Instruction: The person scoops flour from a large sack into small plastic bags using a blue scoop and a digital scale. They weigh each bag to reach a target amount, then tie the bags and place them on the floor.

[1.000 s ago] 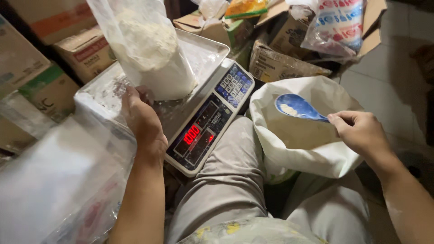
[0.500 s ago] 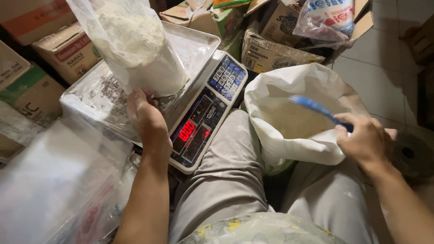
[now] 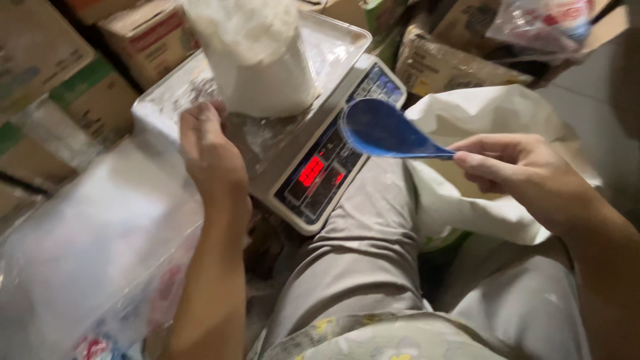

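Head view, looking down over the person's lap. The right hand [image 3: 527, 177] is closed in a pinch on the handle of 1 blue plastic scoop [image 3: 383, 130]: thumb on top, fingers curled beneath, with the handle's end hidden inside the grip. The scoop's bowl points left and hangs above the keypad end of 1 digital scale [image 3: 320, 167], apart from it; whether the bowl carries any powder cannot be told. The left hand [image 3: 210, 150] lies on the scale's metal tray [image 3: 333, 43], fingers loosely bent and resting at the foot of 1 clear plastic bag of white powder [image 3: 257, 57]; the fingertips are blurred, so it cannot be told whether they pinch the bag's film or merely touch it. The bag stands upright on the tray, its top cut off by the upper edge. The scale's front panel shows 1 red lit display [image 3: 311, 171] beside the keys. Under the right hand, just beside the right knee, sits 1 large white sack [image 3: 493, 117] with its mouth open. At lower left, against the left forearm, lies a heap of clear plastic bags [image 3: 87, 253], too blurred to count. Behind the scale stand at least 4 cardboard boxes [image 3: 150, 40].
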